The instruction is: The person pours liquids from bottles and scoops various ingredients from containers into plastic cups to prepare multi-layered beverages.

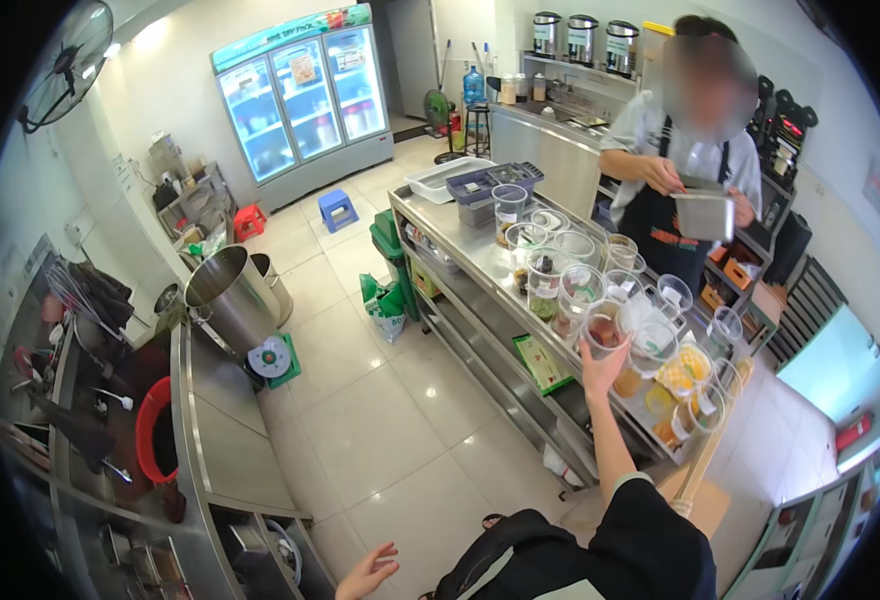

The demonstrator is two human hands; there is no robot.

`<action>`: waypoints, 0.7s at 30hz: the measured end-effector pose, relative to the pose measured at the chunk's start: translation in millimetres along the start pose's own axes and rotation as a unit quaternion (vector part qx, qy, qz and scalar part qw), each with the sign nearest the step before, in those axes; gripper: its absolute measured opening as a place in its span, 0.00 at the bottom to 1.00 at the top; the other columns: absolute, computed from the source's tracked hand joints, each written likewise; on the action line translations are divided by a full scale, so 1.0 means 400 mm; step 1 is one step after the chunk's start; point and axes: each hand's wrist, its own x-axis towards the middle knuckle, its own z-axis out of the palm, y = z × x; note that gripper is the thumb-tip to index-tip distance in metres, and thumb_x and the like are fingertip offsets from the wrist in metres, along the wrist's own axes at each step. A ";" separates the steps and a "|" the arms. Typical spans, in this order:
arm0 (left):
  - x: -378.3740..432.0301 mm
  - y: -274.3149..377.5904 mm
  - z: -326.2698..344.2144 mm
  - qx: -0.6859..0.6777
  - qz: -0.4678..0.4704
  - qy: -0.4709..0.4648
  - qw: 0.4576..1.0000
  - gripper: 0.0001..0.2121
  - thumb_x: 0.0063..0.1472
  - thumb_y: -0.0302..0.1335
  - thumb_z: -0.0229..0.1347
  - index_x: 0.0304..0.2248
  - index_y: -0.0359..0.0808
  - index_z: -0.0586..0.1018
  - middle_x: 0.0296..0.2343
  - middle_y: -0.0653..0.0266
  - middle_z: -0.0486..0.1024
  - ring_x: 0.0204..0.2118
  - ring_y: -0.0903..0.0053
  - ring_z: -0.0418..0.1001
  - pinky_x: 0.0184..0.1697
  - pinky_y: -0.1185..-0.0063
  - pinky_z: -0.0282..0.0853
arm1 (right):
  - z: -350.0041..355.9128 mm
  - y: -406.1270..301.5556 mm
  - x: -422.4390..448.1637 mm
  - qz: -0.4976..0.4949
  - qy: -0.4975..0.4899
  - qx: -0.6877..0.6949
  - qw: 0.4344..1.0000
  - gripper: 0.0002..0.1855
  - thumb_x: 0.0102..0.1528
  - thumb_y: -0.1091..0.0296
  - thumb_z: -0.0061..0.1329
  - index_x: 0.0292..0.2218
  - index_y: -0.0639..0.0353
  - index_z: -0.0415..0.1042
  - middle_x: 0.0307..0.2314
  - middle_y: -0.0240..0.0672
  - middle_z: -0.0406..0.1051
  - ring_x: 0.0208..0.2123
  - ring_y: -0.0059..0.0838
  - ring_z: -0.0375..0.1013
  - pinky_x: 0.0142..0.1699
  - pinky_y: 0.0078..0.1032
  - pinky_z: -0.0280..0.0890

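Observation:
My right hand [603, 370] reaches over the near edge of a stainless steel worktable [477, 238] and grips a clear plastic cup [606, 330] with a reddish-brown filling. Around that cup stand several other clear cups, some with coloured contents. One beside it [545, 289] holds something green and dark. To its right, a yellow checked item [686, 367] sits among cups with orange and yellow contents [660, 399]. Low in the view, my left hand [369, 574] hangs over the floor, holding nothing, its fingers slightly spread.
Across the table a person in an apron [680, 180] holds a metal container [705, 216]. At left are a steel counter [185, 420], a large pot [231, 296], a dial scale [271, 358] and a red bucket [144, 431]. A blue stool [337, 210] stands before the fridge [301, 97].

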 end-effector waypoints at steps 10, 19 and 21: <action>-0.170 -0.096 0.199 -0.112 -0.032 0.256 0.960 0.24 0.53 0.34 0.50 0.47 0.32 0.59 0.42 0.56 0.62 0.42 0.69 0.64 0.43 0.77 0.60 | 0.074 -0.044 -0.221 -0.036 -0.121 -0.292 0.948 0.46 0.38 0.57 0.52 0.50 0.75 0.42 0.48 0.54 0.47 0.51 0.48 0.47 0.54 0.35 0.42; -0.669 -0.360 0.515 -0.083 -0.007 0.485 0.871 0.26 0.54 0.41 0.46 0.47 0.32 0.59 0.42 0.54 0.64 0.44 0.71 0.63 0.44 0.78 0.59 | 0.009 -0.272 -1.022 -0.289 -0.761 0.114 0.569 0.26 0.36 0.66 0.51 0.38 0.66 0.63 0.36 0.48 0.63 0.41 0.43 0.61 0.46 0.34 0.54; -0.833 -0.456 0.690 -0.102 -0.054 0.552 0.826 0.26 0.54 0.41 0.46 0.47 0.32 0.59 0.42 0.54 0.64 0.44 0.71 0.63 0.44 0.78 0.59 | -0.167 -0.551 -1.178 -0.235 -0.838 0.197 0.452 0.23 0.36 0.67 0.52 0.36 0.66 0.65 0.31 0.46 0.66 0.37 0.41 0.64 0.44 0.32 0.57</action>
